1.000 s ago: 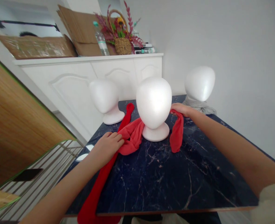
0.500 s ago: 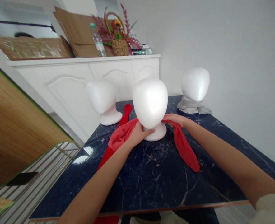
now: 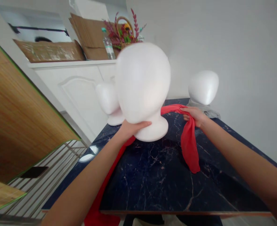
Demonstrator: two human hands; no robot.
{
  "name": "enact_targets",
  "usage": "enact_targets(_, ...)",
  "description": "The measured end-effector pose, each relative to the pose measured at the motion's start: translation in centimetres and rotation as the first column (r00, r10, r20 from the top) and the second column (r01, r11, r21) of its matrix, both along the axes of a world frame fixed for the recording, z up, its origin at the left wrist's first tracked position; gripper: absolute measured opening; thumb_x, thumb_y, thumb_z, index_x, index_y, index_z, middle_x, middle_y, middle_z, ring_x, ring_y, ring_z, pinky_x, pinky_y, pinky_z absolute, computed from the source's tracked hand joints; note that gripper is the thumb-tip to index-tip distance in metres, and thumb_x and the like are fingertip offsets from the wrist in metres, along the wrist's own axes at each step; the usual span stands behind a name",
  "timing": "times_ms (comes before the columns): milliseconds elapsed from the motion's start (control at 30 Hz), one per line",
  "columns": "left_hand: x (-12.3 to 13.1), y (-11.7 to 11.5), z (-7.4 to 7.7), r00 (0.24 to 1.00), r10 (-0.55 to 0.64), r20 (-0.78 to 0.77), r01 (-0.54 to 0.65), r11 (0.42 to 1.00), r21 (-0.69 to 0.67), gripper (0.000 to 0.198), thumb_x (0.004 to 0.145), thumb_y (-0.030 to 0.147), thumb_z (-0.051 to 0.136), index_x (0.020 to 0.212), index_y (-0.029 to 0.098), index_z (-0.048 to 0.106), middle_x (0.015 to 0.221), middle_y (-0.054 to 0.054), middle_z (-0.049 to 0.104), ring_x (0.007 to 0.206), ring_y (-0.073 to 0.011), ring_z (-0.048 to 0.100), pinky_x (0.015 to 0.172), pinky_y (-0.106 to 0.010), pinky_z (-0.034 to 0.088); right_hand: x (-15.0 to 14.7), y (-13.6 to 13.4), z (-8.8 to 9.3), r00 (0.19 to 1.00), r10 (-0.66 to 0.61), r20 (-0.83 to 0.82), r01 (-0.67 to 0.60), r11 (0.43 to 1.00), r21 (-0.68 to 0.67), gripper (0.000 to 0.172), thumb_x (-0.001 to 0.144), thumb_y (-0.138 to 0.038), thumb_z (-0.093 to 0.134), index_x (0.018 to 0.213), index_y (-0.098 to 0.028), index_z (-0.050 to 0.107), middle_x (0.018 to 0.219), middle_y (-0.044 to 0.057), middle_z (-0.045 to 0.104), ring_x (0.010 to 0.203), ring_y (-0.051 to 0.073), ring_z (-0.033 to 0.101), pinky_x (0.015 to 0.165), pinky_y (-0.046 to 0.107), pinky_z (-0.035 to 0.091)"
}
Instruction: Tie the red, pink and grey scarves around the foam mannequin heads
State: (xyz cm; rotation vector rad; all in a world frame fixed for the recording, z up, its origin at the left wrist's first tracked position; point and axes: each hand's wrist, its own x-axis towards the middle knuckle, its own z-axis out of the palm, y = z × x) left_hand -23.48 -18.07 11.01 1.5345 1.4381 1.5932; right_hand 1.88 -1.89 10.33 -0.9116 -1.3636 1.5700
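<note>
A white foam head point(image 3: 144, 84) stands tilted toward the camera over the dark marbled table point(image 3: 157, 182). My left hand point(image 3: 132, 128) is wrapped round its neck from the left, thumb across the front. My right hand point(image 3: 193, 115) pinches a light red scarf point(image 3: 190, 144) to the right of the head. One end of the scarf hangs down from my fingers, and the other runs behind the neck, where the head hides it. A darker red cloth point(image 3: 105, 188) lies under my left forearm and drops over the table's front edge.
Behind on the left is another white head point(image 3: 107, 100). A third head point(image 3: 203, 86) with a grey scarf point(image 3: 205, 109) stands at the back right. A white cabinet point(image 3: 77, 91) holds cardboard point(image 3: 91, 37), a bottle point(image 3: 108, 44) and flowers. A wooden panel point(image 3: 23, 106) is at left.
The middle head has tipped toward the camera and looks larger, my left hand still on its neck. My right hand has moved right, drawing the light red scarf out sideways. The view has shifted slightly.
</note>
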Motion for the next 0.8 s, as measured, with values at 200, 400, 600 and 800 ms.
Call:
enact_targets(200, -9.5, -7.3, 3.5, 0.989, 0.143, 0.047, -0.144, 0.989, 0.025, 0.070, 0.063, 0.035, 0.085, 0.124, 0.011, 0.061, 0.115, -0.009, 0.072, 0.130, -0.0289, 0.050, 0.120, -0.047, 0.024, 1.8, -1.0, 0.0, 0.997, -0.063, -0.048, 0.058, 0.992, -0.113, 0.011, 0.080, -0.012, 0.063, 0.072, -0.017, 0.057, 0.041, -0.007, 0.039, 0.034, 0.005, 0.028, 0.033, 0.016, 0.025)
enact_targets(400, -18.0, -11.9, 1.4, 0.960, 0.277, -0.042, -0.280, 0.943, -0.180, 0.074, 0.056, 0.054, 0.086, 0.105, 0.003, 0.065, 0.090, -0.004, 0.076, 0.125, -0.0282, 0.051, 0.120, -0.050, 0.019, 3.7, -1.1, -3.4, 0.997, -0.063, 0.045, 0.072, 0.975, -0.210, 0.016, 0.080, -0.018, 0.066, 0.066, -0.016, 0.059, 0.039, -0.006, 0.036, 0.032, 0.004, 0.029, 0.031, 0.014, 0.022)
enact_targets(600, -20.9, -11.1, -2.3, 0.945, 0.315, -0.089, -0.327, 0.911, -0.252, 0.070, 0.056, 0.057, 0.083, 0.097, 0.003, 0.065, 0.091, -0.003, 0.075, 0.123, -0.0242, 0.053, 0.119, -0.044, 0.023, 5.0, -1.3, -5.0, 0.995, -0.058, 0.082, 0.077, 0.965, -0.250, 0.016, 0.079, -0.022, 0.069, 0.064, -0.017, 0.064, 0.039, -0.005, 0.034, 0.034, 0.005, 0.028, 0.034, 0.016, 0.022)
enact_targets(800, -22.3, -8.8, -5.4, 0.935, 0.352, -0.043, -0.349, 0.892, -0.287, 0.061, 0.042, 0.045, 0.090, 0.092, 0.014, 0.072, 0.092, -0.009, 0.076, 0.119, -0.0324, 0.060, 0.114, -0.046, 0.037, 5.6, -2.6, -5.3, 0.982, -0.097, 0.162, 0.134, 0.962, -0.238, 0.016, 0.077, -0.027, 0.073, 0.065, -0.018, 0.066, 0.043, -0.003, 0.038, 0.036, 0.006, 0.032, 0.036, 0.019, 0.020)
